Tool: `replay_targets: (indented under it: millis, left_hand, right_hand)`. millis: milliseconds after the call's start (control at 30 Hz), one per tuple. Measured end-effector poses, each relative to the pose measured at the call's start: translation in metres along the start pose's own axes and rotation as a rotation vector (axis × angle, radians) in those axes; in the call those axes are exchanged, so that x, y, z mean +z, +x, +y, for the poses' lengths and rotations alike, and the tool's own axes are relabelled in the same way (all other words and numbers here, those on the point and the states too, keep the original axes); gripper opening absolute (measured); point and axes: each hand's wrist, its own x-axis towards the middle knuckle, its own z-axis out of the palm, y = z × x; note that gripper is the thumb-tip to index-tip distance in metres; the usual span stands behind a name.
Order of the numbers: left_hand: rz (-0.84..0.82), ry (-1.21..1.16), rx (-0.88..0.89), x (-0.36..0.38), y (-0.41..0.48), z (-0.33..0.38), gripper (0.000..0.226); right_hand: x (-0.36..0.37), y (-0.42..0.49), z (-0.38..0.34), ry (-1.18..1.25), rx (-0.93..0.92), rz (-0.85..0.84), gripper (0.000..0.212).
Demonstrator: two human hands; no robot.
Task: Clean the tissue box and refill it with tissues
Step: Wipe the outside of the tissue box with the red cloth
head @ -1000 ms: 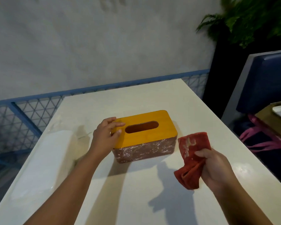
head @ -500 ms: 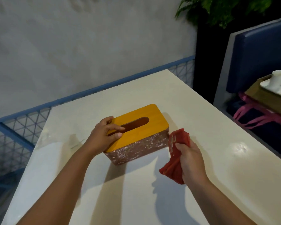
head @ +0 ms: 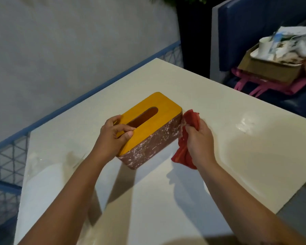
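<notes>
A tissue box (head: 154, 138) with a yellow wooden lid, an oval slot and dusty brown sides stands on the white table (head: 228, 156). My left hand (head: 113, 135) grips the box's near left end, thumb curled at the slot's edge. My right hand (head: 198, 140) holds a crumpled red cloth (head: 185, 137) against the box's right end. No tissues show in the slot.
A blue mesh railing (head: 9, 152) runs along the table's left and far side before a grey wall. To the right stands a blue padded seat (head: 254, 29) carrying a cardboard box (head: 272, 68) with a cup, papers and pink straps.
My right hand has brought the red cloth up from beside the box to its right end. The left hand keeps its grip. The view has swung to the right.
</notes>
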Motion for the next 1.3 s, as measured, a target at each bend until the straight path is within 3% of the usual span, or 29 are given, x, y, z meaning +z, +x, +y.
replay_targets:
  millis: [233, 467, 667, 767, 833, 933, 1167, 1300]
  left_hand:
    - [0.018, 0.026, 0.025, 0.004, 0.001, -0.007, 0.013]
    - [0.024, 0.014, 0.028, 0.005, 0.000, -0.007, 0.010]
    - [0.034, 0.015, 0.025, 0.006, 0.000, -0.009, 0.013]
    - [0.036, 0.005, 0.029, 0.006, 0.000, -0.009, 0.015]
    - [0.038, -0.008, 0.033, 0.007, 0.000, -0.010, 0.014]
    - [0.044, -0.037, 0.039, 0.007, -0.001, -0.010, 0.014]
    - [0.028, -0.053, 0.026, 0.006, 0.002, -0.014, 0.010]
    - [0.019, -0.030, 0.021, 0.006, 0.002, -0.014, 0.009]
  right_hand:
    - [0.012, -0.016, 0.009, -0.205, -0.221, 0.031, 0.018]
    - [0.031, -0.052, 0.031, -0.333, -0.270, -0.143, 0.020]
    - [0.019, -0.047, 0.016, -0.140, -0.005, -0.239, 0.019]
    - [0.010, -0.040, 0.009, 0.160, 0.160, -0.097, 0.021]
    - [0.003, -0.034, 0.006, 0.238, 0.201, 0.035, 0.019]
    - [-0.006, -0.024, 0.003, 0.091, 0.154, 0.117, 0.015]
    - [0.021, -0.017, 0.015, -0.233, -0.123, 0.082, 0.024]
    - [0.032, -0.031, 0.025, -0.347, -0.267, 0.089, 0.017]
